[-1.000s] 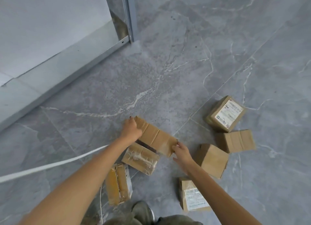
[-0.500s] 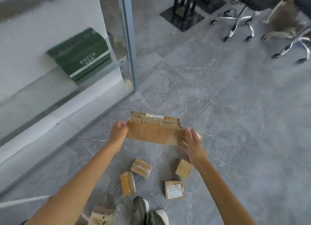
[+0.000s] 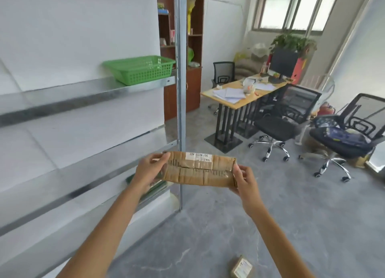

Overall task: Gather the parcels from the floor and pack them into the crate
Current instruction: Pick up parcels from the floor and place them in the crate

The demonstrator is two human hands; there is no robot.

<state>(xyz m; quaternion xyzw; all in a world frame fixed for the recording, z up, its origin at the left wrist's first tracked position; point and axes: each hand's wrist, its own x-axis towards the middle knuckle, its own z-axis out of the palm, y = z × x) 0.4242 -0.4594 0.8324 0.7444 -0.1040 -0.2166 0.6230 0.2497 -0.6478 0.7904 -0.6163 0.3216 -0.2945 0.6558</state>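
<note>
I hold a long brown cardboard parcel [image 3: 200, 171] with a white label on top, level at about chest height. My left hand [image 3: 150, 169] grips its left end and my right hand [image 3: 242, 178] grips its right end. A green plastic crate [image 3: 139, 69] sits on a metal shelf up and to the left of the parcel, well apart from it. One small parcel [image 3: 241, 267] with a white label lies on the grey floor at the bottom edge. The other parcels are out of view.
A metal shelving rack [image 3: 180, 111] with white boards fills the left side, its upright post just behind the parcel. A wooden desk [image 3: 235, 102] with papers, a monitor and black office chairs [image 3: 279, 127] stand to the right. A brown cabinet [image 3: 193, 84] is behind the rack.
I have stood up with the long parcel, lifting it from floor level to chest height. My view has risen from the floor parcels to the shelves, the crate and the room.
</note>
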